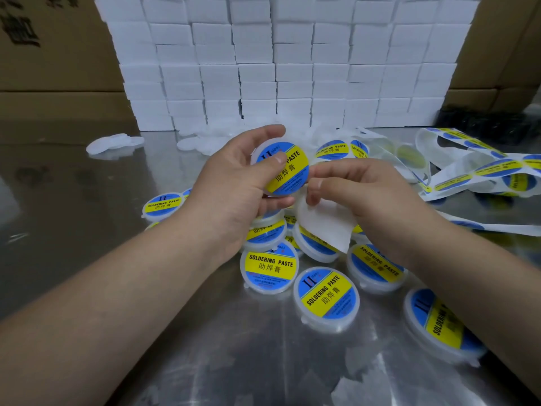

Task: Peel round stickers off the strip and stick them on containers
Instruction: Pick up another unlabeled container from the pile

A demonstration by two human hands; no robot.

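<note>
From my remote seat I see the left hand (234,183) gripping 1 round container (289,159) above the surface (205,347), fingers curled around its rim and the thumb pressed on its blue-and-yellow sticker (292,177). The right hand (360,194) sits just beside it, fingertips pinching a white piece of backing (325,227) that hangs down under the hand. I cannot tell whether this backing joins the strip (480,171), which lies looped on the surface to the right with more stickers on it. Under both hands lies a pile (270,269) of labelled containers, some overlapping. Blank lids (117,143) lie farther back, near a wall of white boxes (278,63) flanked by brown cartons (44,54).
</note>
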